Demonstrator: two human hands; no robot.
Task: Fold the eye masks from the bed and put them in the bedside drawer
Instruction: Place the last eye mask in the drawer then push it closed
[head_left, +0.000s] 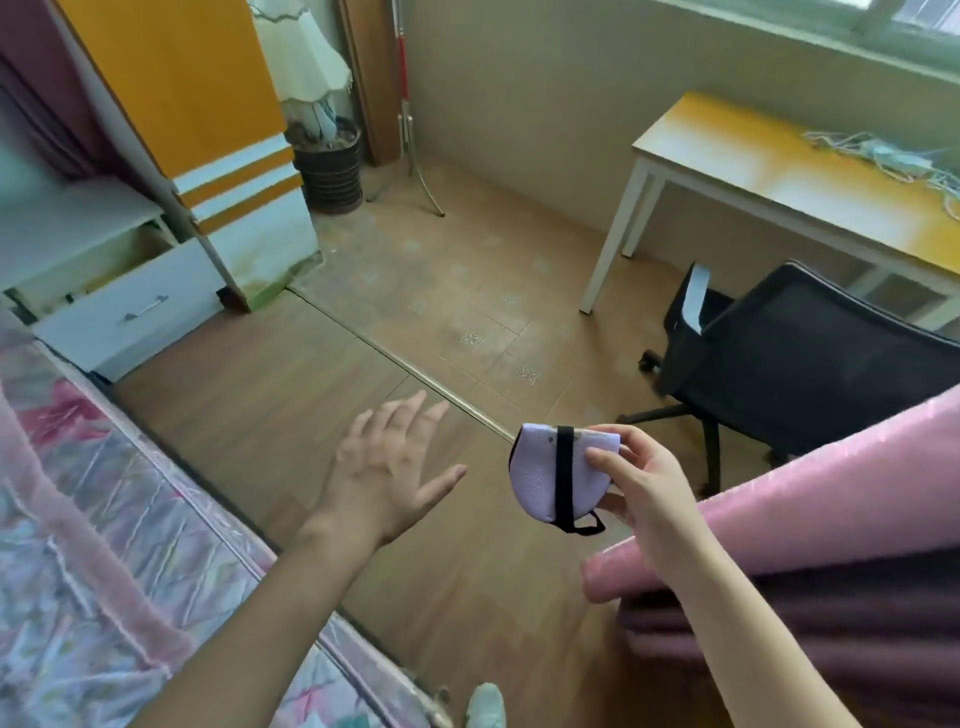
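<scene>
Right hand (641, 480) pinching folded lilac eye mask (550, 475) by thumb and fingertips, strap wrapped to keep it compact; left hand (387, 467) splayed, empty, toward open drawer (130, 312).

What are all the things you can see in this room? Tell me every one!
eye mask: 1, lilac with black strap, folded, in the right hand
drawer: 1, white, pulled open, far left
nightstand: 1, white, above the drawer
wardrobe: 1, orange and white, behind the nightstand
lamp: 1, white shade, by the wardrobe
basket: 1, dark, under the lamp
desk: 1, yellow top with white legs, right, under the window
cords: a tangle, pale, on the desk
chair: 1, black, in front of the desk
bed: 1, pink floral cover, lower left
curtain: pink and purple, lower right
left hand: open, empty
right hand: holding the mask
</scene>
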